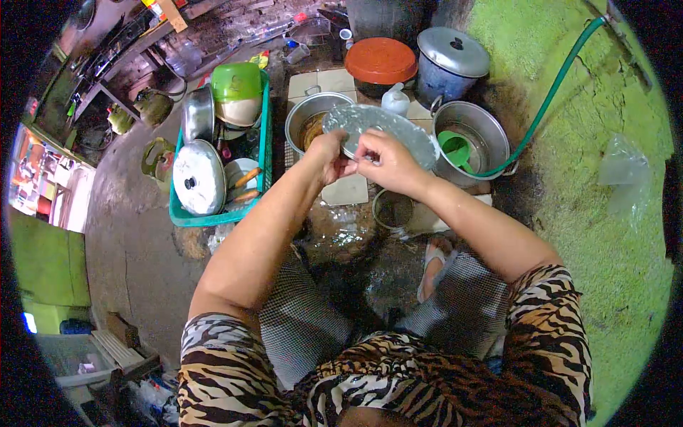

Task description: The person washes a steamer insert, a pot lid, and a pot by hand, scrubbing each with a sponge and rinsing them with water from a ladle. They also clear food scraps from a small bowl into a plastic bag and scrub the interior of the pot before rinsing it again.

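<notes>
A round metal lid, smeared with whitish suds, is held up and tilted in front of me. My left hand is closed on its left edge, thumb on top. My right hand is curled against the lid's near side, fingers pinched together close to my left hand; what is between them is hidden. Behind the lid stands a metal pot with brownish contents. To the right, a large aluminium pot holds a green dipper.
A teal basket at left holds washed-looking cookware, a lid and a green bowl. A red-lidded container and covered blue pot stand behind. A green hose runs from the right wall into the aluminium pot.
</notes>
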The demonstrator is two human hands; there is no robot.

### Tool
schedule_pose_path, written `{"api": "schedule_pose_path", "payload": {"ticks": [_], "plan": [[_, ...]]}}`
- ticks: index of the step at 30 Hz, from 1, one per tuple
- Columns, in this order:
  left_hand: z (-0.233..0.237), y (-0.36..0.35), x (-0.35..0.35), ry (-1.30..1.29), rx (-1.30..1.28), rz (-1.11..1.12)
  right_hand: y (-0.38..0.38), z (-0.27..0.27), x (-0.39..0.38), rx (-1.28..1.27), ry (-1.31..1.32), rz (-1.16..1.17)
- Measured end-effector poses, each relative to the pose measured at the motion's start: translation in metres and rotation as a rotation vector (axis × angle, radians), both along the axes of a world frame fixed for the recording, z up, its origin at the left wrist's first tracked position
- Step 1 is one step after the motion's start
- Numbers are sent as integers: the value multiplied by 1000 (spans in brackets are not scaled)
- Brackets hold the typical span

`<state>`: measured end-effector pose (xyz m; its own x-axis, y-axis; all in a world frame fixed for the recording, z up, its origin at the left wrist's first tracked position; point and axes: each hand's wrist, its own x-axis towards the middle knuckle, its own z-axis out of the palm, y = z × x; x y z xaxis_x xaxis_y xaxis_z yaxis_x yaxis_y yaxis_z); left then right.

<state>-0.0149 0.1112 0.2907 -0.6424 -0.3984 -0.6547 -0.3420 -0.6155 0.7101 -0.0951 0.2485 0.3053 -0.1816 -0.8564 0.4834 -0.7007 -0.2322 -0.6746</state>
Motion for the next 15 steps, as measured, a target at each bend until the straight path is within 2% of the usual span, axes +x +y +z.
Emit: {"api": "schedule_pose_path", "payload": {"ticks": [2,4,5,8,9,12,14,15], "plan": [[11,-3,11,3,-11,-12,5,-1,-5,-20,37,29],[13,-15,15,-6,28,-104,13,4,-3,22,-39,78],[12,-17,18,-14,-5,-82,18,8,-3,26,21,94],[25,-20,27,-75,-42,-65,26,14,-3,53,-15,144],[23,-23,30,-67,15,-39,28,11,-5,53,-17,144],[24,-31,38,-65,-85,-43,33,7,-18,-11,116,158],[25,-35,42,-25,-104,-24,38,14,-29,370,-571,92],[31,-37,46,-12,-123,-62,34,8,-43,325,-964,141]]}}
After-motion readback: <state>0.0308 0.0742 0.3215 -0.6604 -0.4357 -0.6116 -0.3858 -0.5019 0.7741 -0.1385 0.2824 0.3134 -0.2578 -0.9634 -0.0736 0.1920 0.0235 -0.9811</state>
